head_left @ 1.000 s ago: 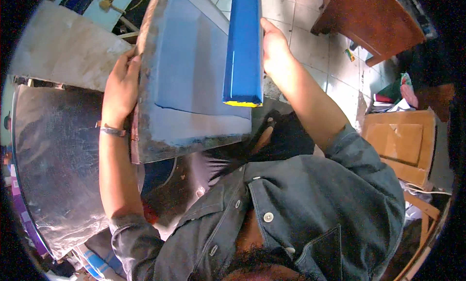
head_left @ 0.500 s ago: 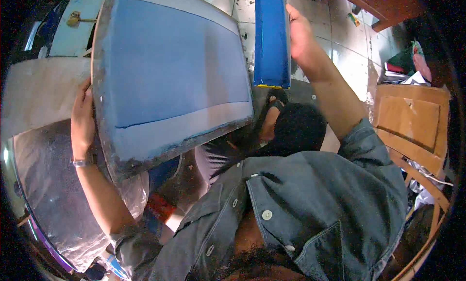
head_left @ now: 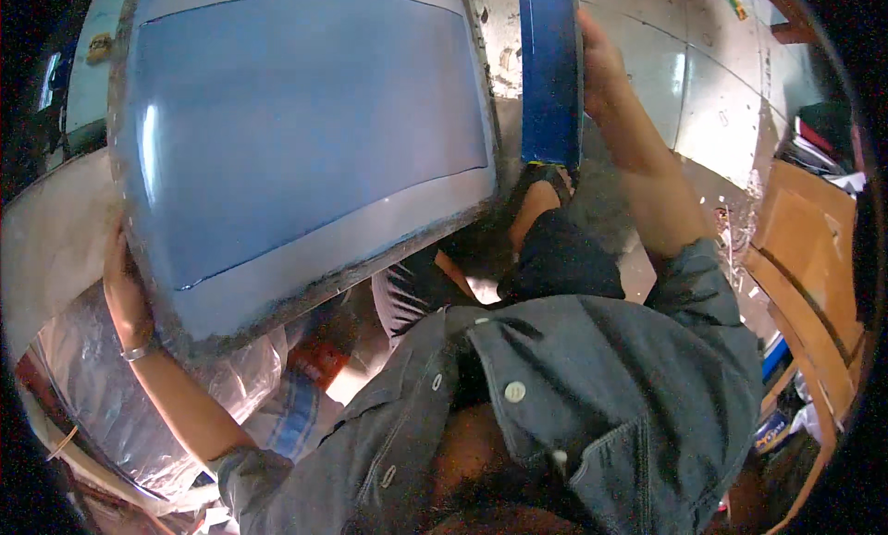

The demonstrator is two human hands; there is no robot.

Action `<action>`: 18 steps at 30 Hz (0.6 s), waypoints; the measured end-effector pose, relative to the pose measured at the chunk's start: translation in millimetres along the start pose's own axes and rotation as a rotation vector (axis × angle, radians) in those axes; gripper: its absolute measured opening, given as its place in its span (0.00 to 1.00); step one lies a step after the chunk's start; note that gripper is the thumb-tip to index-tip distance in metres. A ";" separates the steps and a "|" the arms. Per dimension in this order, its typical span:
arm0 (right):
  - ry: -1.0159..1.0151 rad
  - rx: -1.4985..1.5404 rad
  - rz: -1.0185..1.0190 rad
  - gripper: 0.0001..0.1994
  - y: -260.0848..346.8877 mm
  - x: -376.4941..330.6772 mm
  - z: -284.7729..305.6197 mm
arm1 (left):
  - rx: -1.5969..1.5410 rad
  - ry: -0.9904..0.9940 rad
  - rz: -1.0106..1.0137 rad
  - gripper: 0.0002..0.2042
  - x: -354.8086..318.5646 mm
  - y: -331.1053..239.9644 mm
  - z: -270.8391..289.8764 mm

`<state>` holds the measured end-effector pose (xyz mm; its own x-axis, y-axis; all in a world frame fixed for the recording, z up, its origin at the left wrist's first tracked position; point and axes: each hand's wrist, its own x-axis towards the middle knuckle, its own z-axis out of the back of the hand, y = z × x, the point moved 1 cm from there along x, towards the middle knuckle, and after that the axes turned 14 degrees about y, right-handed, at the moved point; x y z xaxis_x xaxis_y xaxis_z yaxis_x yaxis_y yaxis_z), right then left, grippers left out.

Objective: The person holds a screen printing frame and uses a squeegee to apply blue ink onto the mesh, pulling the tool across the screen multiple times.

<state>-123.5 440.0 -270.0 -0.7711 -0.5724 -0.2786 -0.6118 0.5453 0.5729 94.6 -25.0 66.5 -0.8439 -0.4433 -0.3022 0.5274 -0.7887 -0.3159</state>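
A screen printing frame (head_left: pixel 314 100), its mesh coated with a blue film inside a paler blue border, is tilted up in front of me. My left hand (head_left: pixel 125 290) grips its left edge, with the fingers partly hidden against the rim. To the right of the frame, a long blue scoop coater (head_left: pixel 550 82) stands on end, shaped like a trough with a bit of yellow at its lower end. My right hand (head_left: pixel 599 68) holds the coater by its right side; the fingertips are mostly hidden behind it. A gap separates the coater from the frame.
A pale board (head_left: pixel 55 207) and clear plastic sheeting (head_left: pixel 102 378) lie at the left. My sandalled foot (head_left: pixel 536 211) is below the coater, on the tiled floor (head_left: pixel 647 36). At the right stands a brown wooden panel (head_left: pixel 805 230) with papers and bags around it.
The frame has shifted left and turned more face-on, and my left hand has moved left with it. My right hand and the coater appear farther right, and the whole view has swung somewhat.
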 end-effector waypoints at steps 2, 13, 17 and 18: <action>-0.060 0.024 -0.010 0.21 -13.7 2.9 15.1 | -0.061 -0.022 0.022 0.24 -0.2 -0.3 -0.9; -0.239 0.091 -0.094 0.24 -94.2 11.1 71.3 | -0.303 -0.122 0.117 0.25 -2.9 -8.8 0.3; -0.240 0.082 -0.104 0.23 -105.5 14.4 76.1 | -0.144 -0.067 0.091 0.25 -4.5 17.4 14.9; -0.213 0.106 -0.101 0.23 -114.1 19.7 86.1 | -0.023 -0.100 0.076 0.25 -3.7 17.0 13.7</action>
<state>-84.1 419.2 -407.1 -0.7180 -0.4912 -0.4932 -0.6940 0.5597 0.4529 105.4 -42.5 74.5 -0.8066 -0.5423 -0.2349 0.5910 -0.7419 -0.3166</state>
